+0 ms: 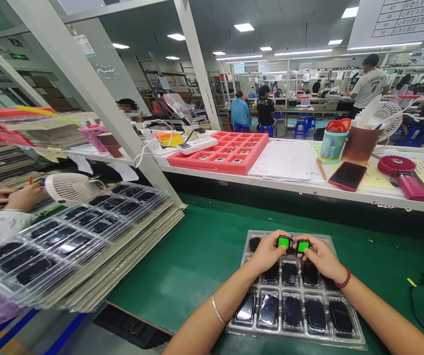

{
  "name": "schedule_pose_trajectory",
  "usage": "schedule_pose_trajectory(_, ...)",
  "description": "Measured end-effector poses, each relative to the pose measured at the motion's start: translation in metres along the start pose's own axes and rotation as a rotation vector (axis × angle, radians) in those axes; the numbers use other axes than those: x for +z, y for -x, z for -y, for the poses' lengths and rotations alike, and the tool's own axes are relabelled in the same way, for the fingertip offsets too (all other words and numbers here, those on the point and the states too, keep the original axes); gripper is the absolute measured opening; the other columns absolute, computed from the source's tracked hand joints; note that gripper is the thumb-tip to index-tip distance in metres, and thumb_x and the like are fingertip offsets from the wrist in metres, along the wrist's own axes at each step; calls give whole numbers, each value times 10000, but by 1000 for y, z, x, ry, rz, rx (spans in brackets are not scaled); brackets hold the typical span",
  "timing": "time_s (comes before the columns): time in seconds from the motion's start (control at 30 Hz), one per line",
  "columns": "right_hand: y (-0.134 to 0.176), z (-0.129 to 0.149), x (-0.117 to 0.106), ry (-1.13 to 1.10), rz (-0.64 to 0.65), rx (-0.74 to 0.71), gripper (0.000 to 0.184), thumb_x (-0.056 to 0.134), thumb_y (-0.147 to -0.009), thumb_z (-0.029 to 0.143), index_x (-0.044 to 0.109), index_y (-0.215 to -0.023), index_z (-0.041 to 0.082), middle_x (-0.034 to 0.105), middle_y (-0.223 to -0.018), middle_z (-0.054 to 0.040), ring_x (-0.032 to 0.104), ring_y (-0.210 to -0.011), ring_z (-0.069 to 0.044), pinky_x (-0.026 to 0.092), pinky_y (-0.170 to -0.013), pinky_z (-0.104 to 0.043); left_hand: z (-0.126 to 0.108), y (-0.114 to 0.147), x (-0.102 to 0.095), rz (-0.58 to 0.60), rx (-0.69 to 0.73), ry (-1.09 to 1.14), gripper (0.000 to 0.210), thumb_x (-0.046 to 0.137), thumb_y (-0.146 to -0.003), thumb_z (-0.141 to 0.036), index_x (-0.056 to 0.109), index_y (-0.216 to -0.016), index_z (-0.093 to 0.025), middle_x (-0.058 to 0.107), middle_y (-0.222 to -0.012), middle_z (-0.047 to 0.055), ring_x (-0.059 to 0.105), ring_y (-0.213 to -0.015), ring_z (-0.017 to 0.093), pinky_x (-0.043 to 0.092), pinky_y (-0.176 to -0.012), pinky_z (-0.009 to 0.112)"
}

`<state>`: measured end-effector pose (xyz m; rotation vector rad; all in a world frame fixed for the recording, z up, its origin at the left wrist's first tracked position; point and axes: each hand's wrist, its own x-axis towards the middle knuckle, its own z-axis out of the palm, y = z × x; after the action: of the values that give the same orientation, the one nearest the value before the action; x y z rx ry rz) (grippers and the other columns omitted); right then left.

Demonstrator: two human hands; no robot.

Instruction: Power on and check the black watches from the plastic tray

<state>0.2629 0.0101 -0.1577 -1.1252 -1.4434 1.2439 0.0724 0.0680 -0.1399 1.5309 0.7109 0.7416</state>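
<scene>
My left hand (270, 251) grips a smartwatch body (284, 242) whose screen glows green. A second smartwatch body (302, 246), also lit green, is pinched in my right hand (322, 256). The two devices are held close together over the far row of a clear plastic tray (296, 337). Several dark-screened smartwatch bodies (292, 311) lie in the tray's pockets beneath my hands. Parts of the far and middle rows are hidden by my hands and wrists.
Stacked trays (130, 246) of dark watch bodies stand at left, beside a person's hands (24, 197) and a white fan (73, 187). On the shelf ahead are a red foam tray (212, 165), papers (286, 160), a phone (348, 176) and a handheld fan (400, 172). A cable lies at right.
</scene>
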Motion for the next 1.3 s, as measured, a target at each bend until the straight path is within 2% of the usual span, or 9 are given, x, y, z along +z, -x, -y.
schedule_pose_trajectory(0.33, 1, 3, 0, 6, 8, -3, 326, 491, -801, 164, 534, -1119, 219, 627, -1026, -58, 632, -784, -176, 514, -703, -326, -7, 1, 1, -37, -34, -36, 309, 522, -671, -67, 564, -966, -150, 557, -747, -1, 483, -581, 93, 363, -543, 210)
schedule_pose_trajectory(0.6, 2, 7, 2, 9, 3, 1, 299, 503, -818, 223, 532, -1116, 218, 638, -1000, -58, 635, -781, -178, 517, -688, -323, -4, 1, 1, -19, -13, 12, 273, 545, -693, -96, 574, -958, -155, 603, -802, 21, 529, -630, 105, 420, -622, 236)
schedule_pose_trajectory(0.8, 1, 6, 1, 6, 6, 8, 292, 516, -824, 275, 552, -1109, 218, 643, -1000, -58, 633, -776, -182, 517, -690, -326, 5, 0, -1, -3, 1, 32, 222, 570, -745, -186, 577, -964, -153, 631, -814, 44, 567, -659, 125, 439, -620, 247)
schedule_pose_trajectory(1.03, 1, 4, -1, -58, 10, 9, 292, 495, -855, 386, 577, -1077, 214, 661, -966, -62, 640, -734, -187, 513, -654, -328, -2, 2, 0, 12, -15, 63, 250, 600, -767, -355, 588, -901, -145, 636, -789, 54, 593, -735, 160, 470, -622, 259)
schedule_pose_trajectory(1.3, 2, 5, -1, -88, -16, 8, 291, 531, -825, 456, 595, -956, 204, 670, -837, -36, 614, -612, -158, 496, -582, -302, -2, 1, -1, -27, -5, 79, 327, 540, -790, -446, 613, -876, -140, 631, -741, 33, 552, -573, 104, 399, -494, 198)
